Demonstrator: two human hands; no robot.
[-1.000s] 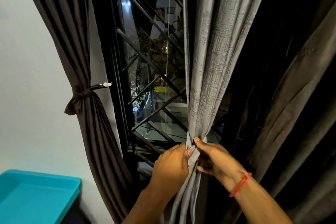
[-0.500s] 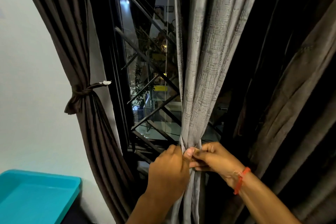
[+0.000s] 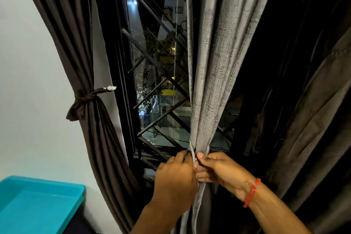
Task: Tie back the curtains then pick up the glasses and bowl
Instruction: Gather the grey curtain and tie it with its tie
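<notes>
A grey textured curtain (image 3: 214, 74) hangs in the middle, gathered into a narrow bunch low down. My left hand (image 3: 175, 178) and my right hand (image 3: 218, 169) meet at that bunch and pinch a thin grey tie strip (image 3: 192, 151) wrapped around it. The right wrist wears a red thread band. On the left a dark brown curtain (image 3: 76, 43) is held by a knotted brown tie-back (image 3: 85, 99). No glasses or bowl are in view.
A turquoise tray (image 3: 38, 203) sits at the lower left against the pale wall (image 3: 28, 100). A window with a dark diagonal metal grille (image 3: 155, 81) lies behind the curtains. Dark brown curtain folds (image 3: 313, 119) fill the right side.
Both hands have come closer together at the gathered grey curtain, and the tie strip sits tighter round the bunch. The view has shifted slightly.
</notes>
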